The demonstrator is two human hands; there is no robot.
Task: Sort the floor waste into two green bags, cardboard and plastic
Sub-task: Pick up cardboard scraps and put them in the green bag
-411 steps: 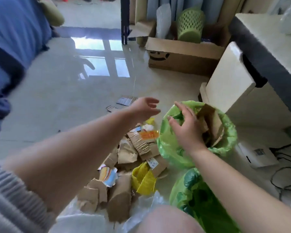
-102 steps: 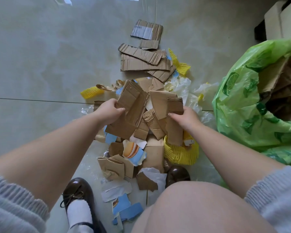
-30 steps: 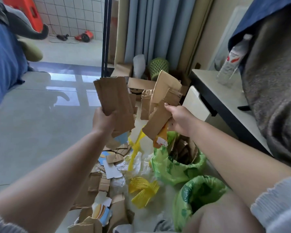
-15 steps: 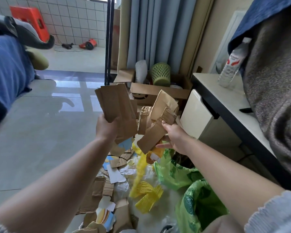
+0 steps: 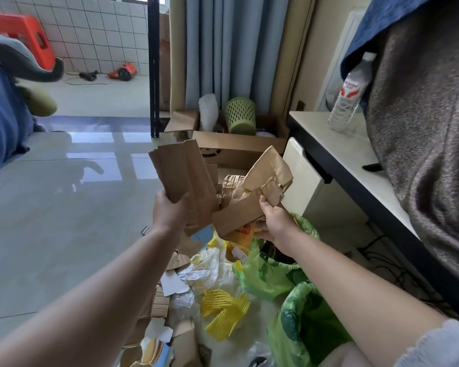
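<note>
Both hands hold a bunch of torn brown cardboard pieces [image 5: 186, 178] in the air. My left hand [image 5: 170, 210] grips the flat left pieces; my right hand [image 5: 274, 221] grips the crumpled right pieces [image 5: 265, 181], with a yellow scrap hanging below. Right under my right hand is the far green bag [image 5: 270, 274], its mouth mostly hidden by my arm. A second green bag [image 5: 302, 327] sits nearer, by my knee. On the floor below lies the waste pile [image 5: 196, 282]: cardboard scraps, white plastic film and yellow foam nets [image 5: 224, 313].
A white cabinet [image 5: 310, 189] and a dark-edged desk [image 5: 342, 154] with a water bottle [image 5: 350, 94] stand to the right. An open cardboard box [image 5: 239, 144] with a green basket [image 5: 240, 115] is behind. Cables lie under the desk. Bare tile floor spreads to the left.
Both hands lifted cardboard from the floor pile up into the air. Over the last second they have come down a little toward the far green bag.
</note>
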